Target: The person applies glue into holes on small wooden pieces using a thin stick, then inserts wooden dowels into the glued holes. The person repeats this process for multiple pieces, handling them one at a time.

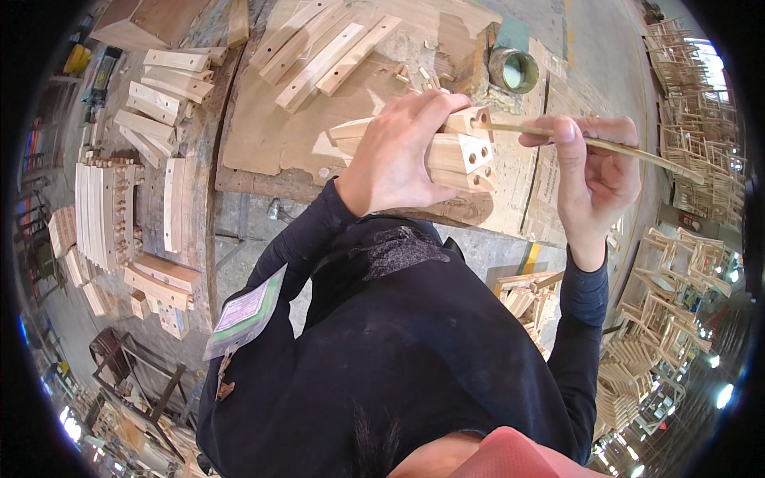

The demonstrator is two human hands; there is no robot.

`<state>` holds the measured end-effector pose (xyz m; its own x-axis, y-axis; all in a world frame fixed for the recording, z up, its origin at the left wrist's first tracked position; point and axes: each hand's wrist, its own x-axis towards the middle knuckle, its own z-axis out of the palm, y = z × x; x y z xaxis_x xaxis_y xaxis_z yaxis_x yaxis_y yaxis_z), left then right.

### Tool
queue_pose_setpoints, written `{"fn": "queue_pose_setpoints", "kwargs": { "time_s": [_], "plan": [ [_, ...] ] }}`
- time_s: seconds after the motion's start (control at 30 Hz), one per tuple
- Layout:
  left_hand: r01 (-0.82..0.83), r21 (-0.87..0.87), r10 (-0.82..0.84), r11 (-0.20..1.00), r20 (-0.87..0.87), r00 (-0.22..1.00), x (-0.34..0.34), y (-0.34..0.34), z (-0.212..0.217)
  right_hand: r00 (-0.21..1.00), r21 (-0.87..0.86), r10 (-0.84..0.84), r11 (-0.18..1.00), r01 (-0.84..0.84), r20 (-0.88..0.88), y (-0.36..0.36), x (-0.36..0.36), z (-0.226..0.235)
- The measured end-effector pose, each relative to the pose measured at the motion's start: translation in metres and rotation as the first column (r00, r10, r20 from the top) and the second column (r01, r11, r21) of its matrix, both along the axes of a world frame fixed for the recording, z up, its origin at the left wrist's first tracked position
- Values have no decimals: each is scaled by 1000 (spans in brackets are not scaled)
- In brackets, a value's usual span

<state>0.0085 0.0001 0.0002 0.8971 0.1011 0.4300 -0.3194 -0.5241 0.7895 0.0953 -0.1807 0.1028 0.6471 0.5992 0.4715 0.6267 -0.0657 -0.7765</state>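
My left hand (394, 151) is wrapped round a bunch of pale wooden pieces (462, 151) over the worktable. Their ends, with round drilled holes, face right. Between thumb and fingers of my right hand (594, 163) is a thin yellowish-brown stick (621, 148). Its left tip meets a hole in the uppermost piece; how deep it goes I cannot tell. Behind the pieces stands a round container (513, 72) with whitish contents. Small wooden dowels (418, 77) lie just beyond my left hand.
Longer drilled wooden bars (327, 60) lie at the back of the cardboard-covered table (255, 143). On a left-hand bench are stacked slats (103, 215) and more loose parts (159, 103). Wooden frames (673, 271) are piled on the right. A plastic-sleeved card (249, 311) hangs at my left arm.
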Motion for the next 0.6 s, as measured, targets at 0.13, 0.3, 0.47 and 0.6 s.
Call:
{"fn": "queue_pose_setpoints", "kwargs": {
  "time_s": [0.13, 0.3, 0.47, 0.6],
  "plan": [
    [-6, 12, 6, 1000, 6, 1000, 1, -1, -3, 997, 33, -7, 999, 9, -73, 3, 2, 1],
    [12, -6, -12, 1000, 31, 999, 4, -1, -5, 1000, -49, -31, 998, 31, 6, 1, 2, 6],
    [16, 5, -16, 1000, 28, 999, 6, 0, -6, 999, -61, -22, 998, 24, 31, 1, -1, 10],
    [10, -9, -10, 1000, 12, 1000, 6, -2, -5, 996, -71, -39, 997, 45, 86, -1, 3, 9]
  ]
}}
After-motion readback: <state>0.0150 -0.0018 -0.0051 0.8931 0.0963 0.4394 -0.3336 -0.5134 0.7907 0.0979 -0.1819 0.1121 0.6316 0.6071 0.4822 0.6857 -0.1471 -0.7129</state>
